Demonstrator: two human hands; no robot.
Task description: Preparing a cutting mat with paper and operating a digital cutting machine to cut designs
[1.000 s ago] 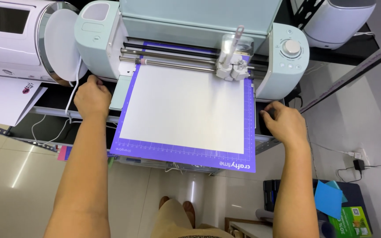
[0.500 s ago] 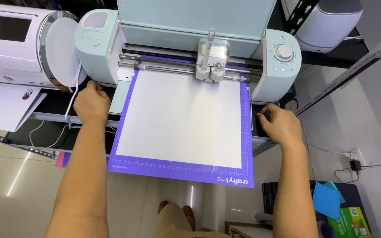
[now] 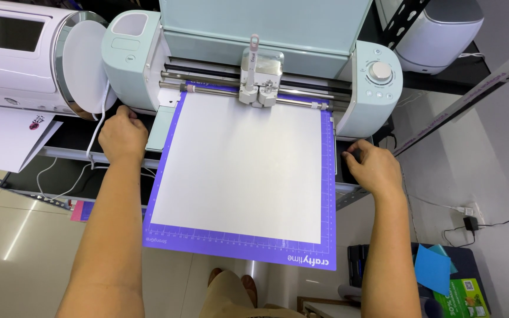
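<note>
A mint-green cutting machine point(image 3: 136, 65) stands on a dark shelf. A purple cutting mat point(image 3: 328, 194) carrying a white sheet point(image 3: 243, 165) sticks out of its front, past the shelf edge. The grey tool carriage point(image 3: 259, 79) sits on the rail near the middle, over the sheet's top edge. My left hand point(image 3: 122, 136) rests with curled fingers on the shelf by the machine's left tray corner, just left of the mat. My right hand point(image 3: 373, 168) rests with curled fingers on the shelf edge to the right of the mat. Neither hand touches the mat.
A white machine point(image 3: 13, 53) with a round lid stands at the left, a white cable point(image 3: 92, 141) hanging beside it. A rounded white device point(image 3: 437, 32) is at the back right. On the floor lie blue sheets point(image 3: 432, 268), a green box point(image 3: 460, 297) and a plug point(image 3: 471, 222).
The tool carriage has travelled left along the rail, from the right side to the middle. Both hands have stayed at the sides of the mat.
</note>
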